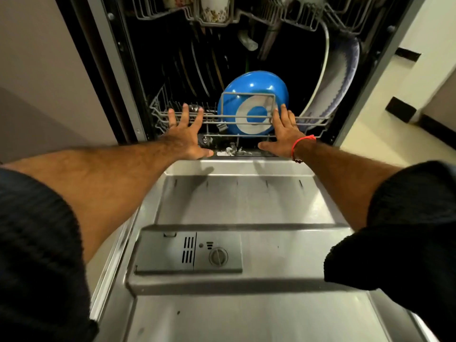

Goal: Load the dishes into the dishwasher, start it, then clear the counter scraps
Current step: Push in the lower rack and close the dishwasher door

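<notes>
Dishwasher door (246, 198): lowered flat, steel inner face upward; grey detergent compartment (188, 253) with round cap set in it, nearer the camera

Lower rack (313, 118): grey wire, sitting inside the tub with its front rail at the opening; upright wire handle frame at the front centre

Left hand (183, 130): fingers straight and spread, tips laid against the rack's front rail at its left part; thumb splayed toward the centre; nothing gripped

Right hand (283, 130): fingers straight and together, flat against the front rail just right of the handle frame; thumb splayed toward the centre; nothing gripped (red thread bracelet (302, 141) at the wrist)

Blue bowl (254, 102): standing on edge in the lower rack, front centre, its pale-ringed underside facing the camera, between the two hands

Large plate (338, 77): white with blue pattern, leaning upright at the rack's right side

Row of plates (197, 67): on edge in the rack's left rear, dim in shadow

Upper rack (246, 18): wire, at top of view; floral cup (214, 8) inverted in it

Dark sleeves (37, 255): pushed up both forearms
</notes>
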### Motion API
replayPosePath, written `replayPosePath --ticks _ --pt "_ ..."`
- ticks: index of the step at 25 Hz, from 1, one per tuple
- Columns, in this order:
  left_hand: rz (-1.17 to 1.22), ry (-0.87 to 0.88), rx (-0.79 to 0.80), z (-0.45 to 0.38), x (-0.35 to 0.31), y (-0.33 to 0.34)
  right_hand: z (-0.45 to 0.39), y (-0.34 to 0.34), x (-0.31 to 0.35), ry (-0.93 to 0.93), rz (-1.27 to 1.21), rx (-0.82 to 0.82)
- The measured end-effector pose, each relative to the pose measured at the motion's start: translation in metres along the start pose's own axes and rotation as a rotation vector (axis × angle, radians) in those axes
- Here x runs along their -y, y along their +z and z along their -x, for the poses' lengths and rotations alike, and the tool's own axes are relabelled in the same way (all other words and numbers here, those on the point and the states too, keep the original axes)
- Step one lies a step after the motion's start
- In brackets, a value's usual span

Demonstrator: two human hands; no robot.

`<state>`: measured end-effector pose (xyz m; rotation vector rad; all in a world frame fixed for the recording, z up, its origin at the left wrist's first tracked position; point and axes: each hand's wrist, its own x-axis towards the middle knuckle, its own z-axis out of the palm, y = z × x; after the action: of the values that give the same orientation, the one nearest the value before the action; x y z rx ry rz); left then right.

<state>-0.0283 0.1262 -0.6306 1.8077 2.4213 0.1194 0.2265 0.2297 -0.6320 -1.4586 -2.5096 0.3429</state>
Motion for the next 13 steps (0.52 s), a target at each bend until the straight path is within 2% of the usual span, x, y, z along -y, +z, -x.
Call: replayPosePath --ticks 3,5,8,13 --pt "0.172 0.057 -0.232 0.045 0.015 0.036 0.044 0.015 -0.01 -0.081 -0.094 -0.14" --pt "0.192 0.075 -0.359 0.091 0.024 0.07 0.083 0.034 -0.019 -0.094 -0.141 -0.154" --pt "0.227 0.094 -0.344 0.159 0.018 0.105 0.144 0.056 -0.022 -0.115 -0.132 -0.053" --pt "0.289 0.126 -0.249 0.256 -0.008 0.108 0.243 0.06 0.01 -0.172 -0.191 0.072"
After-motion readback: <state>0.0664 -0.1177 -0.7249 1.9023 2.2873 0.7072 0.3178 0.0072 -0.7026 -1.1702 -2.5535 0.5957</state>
